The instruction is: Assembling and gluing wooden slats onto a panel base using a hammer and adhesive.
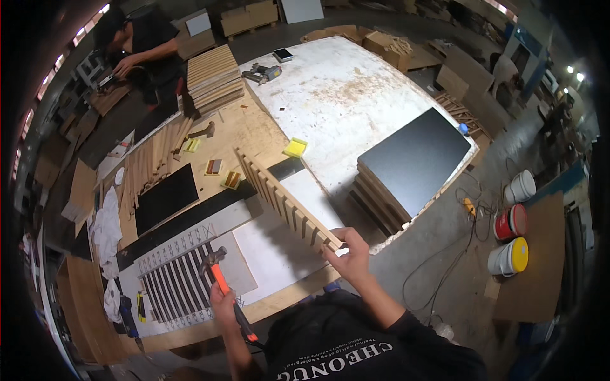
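Observation:
My left hand (222,305) is wrapped round the orange and black handle of a claw hammer (219,279), its metal head pointing away from me. In my right hand (351,255) is the near end of a slatted wooden panel (284,204), tilted up over the bench with its slats hanging below the top rail. Under the hammer lies a slotted jig (175,289) with dark and pale strips and pencil marks along its border. A white board (273,244) lies below the panel. Beyond the panel sits a yellow box (295,148).
Dark-topped boards (419,159) are stacked at the right table edge. Farther off lie a nail gun (262,73), a second hammer (202,131) and stacked slatted panels (216,76). A co-worker (143,51) works at far left. Buckets (510,222) and cables stand on the right floor.

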`<move>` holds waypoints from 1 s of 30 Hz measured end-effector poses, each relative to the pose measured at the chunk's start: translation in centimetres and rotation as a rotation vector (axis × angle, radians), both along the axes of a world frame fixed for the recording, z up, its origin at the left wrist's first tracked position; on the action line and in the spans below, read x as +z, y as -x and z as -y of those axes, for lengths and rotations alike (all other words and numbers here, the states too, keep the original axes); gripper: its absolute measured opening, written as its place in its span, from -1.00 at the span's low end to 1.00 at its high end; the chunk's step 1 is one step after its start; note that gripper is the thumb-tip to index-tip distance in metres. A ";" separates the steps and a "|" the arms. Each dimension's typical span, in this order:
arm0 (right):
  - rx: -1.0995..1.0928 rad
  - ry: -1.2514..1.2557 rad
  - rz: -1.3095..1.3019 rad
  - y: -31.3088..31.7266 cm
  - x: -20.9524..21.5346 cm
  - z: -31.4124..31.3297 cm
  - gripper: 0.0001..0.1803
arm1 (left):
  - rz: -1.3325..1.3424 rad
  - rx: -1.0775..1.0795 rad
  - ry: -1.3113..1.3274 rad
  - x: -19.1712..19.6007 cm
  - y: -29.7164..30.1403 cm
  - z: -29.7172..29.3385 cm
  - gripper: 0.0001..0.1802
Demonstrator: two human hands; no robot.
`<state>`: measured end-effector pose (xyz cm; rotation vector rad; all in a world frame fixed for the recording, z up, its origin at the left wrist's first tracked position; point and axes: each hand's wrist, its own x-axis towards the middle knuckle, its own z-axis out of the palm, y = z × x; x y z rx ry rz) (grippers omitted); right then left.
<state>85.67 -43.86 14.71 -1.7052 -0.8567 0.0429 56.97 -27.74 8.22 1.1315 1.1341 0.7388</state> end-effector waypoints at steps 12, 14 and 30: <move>0.096 -0.097 -0.442 4.1 -2.5 -2.3 -0.32 | -0.182 -0.649 -0.337 13.9 -6.5 4.3 -0.65; 0.144 -0.125 -0.352 4.5 -1.8 -2.4 -0.36 | -0.358 -0.710 -0.397 15.4 -6.6 4.2 -0.58; 0.300 -0.163 -0.259 7.0 -1.6 -3.8 -0.22 | -0.559 -0.885 -1.328 17.7 -5.0 3.6 -0.67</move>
